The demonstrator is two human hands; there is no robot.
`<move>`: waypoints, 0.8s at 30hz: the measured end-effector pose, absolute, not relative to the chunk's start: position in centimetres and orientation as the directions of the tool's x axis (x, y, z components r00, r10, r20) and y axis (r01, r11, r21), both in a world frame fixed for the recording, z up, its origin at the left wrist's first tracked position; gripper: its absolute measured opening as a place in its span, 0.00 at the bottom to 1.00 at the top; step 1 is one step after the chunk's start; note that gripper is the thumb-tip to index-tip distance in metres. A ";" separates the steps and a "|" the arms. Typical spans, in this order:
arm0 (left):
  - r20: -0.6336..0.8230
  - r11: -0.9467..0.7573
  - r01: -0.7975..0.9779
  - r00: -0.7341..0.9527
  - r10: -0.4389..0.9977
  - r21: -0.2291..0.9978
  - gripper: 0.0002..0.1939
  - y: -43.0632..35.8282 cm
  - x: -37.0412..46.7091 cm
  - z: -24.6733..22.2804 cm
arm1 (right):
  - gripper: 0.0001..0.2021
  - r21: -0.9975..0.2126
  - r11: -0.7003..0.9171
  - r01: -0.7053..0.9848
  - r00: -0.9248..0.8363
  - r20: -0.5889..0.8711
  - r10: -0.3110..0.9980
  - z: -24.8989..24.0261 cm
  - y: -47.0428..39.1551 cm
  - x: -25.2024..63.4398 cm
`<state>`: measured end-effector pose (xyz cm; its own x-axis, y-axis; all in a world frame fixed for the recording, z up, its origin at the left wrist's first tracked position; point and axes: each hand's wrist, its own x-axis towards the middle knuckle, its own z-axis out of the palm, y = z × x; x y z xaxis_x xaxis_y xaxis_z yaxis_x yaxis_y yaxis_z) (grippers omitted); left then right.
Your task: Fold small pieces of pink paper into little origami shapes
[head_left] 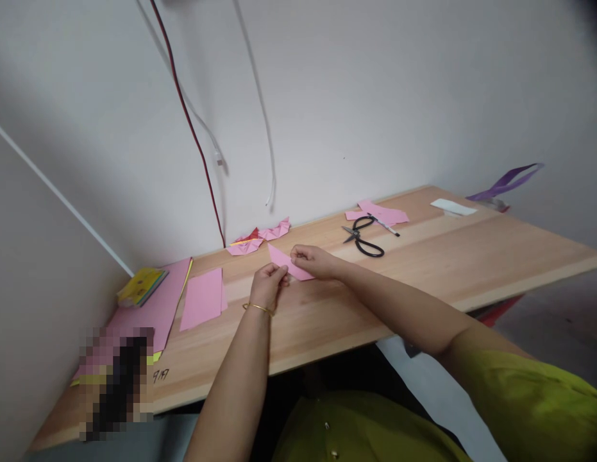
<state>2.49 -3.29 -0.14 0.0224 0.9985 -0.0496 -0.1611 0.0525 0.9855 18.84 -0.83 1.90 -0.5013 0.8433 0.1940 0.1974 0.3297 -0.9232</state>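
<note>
Between my hands, just above the wooden table, is a folded piece of pink paper with a pointed upper left corner. My left hand, with a thin gold bracelet at the wrist, pinches its lower edge between thumb and fingers. The curled fingers of my right hand close on its right part and hide some of it. Behind my hands lie folded pink paper shapes, one with red and yellow beside it. To the right rest black-handled scissors.
Pink paper scraps and a pen lie by the scissors, with a white strip farther right. At left are cut pink sheets, a larger pink stack and a yellow pack. Cables hang along the wall.
</note>
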 end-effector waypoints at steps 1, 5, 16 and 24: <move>-0.049 0.052 -0.151 0.029 0.998 0.987 0.16 -3.3 2.5 -0.2 | 0.07 -0.919 0.338 0.204 -0.497 0.200 0.844 1.9 -0.9 18.8; -0.017 0.022 -0.128 0.041 0.999 0.991 0.14 -3.1 2.5 -0.7 | 0.07 -0.895 0.372 0.247 -0.478 0.221 0.850 2.2 -1.1 18.7; -0.124 0.143 -0.369 0.076 0.989 0.918 0.13 -3.4 2.1 0.4 | 0.13 -0.896 0.439 0.060 -0.523 0.347 0.778 1.8 0.3 19.9; -0.156 0.198 -0.452 0.128 0.979 0.870 0.13 -3.5 2.1 0.7 | 0.12 -0.740 0.673 0.028 -0.616 0.517 0.594 1.7 -0.1 19.6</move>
<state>2.10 -3.53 0.67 0.1283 0.9794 -0.1558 -0.4523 0.1976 0.8697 19.62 -0.13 1.71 -0.6164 0.5941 0.5169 0.0280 0.6725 -0.7396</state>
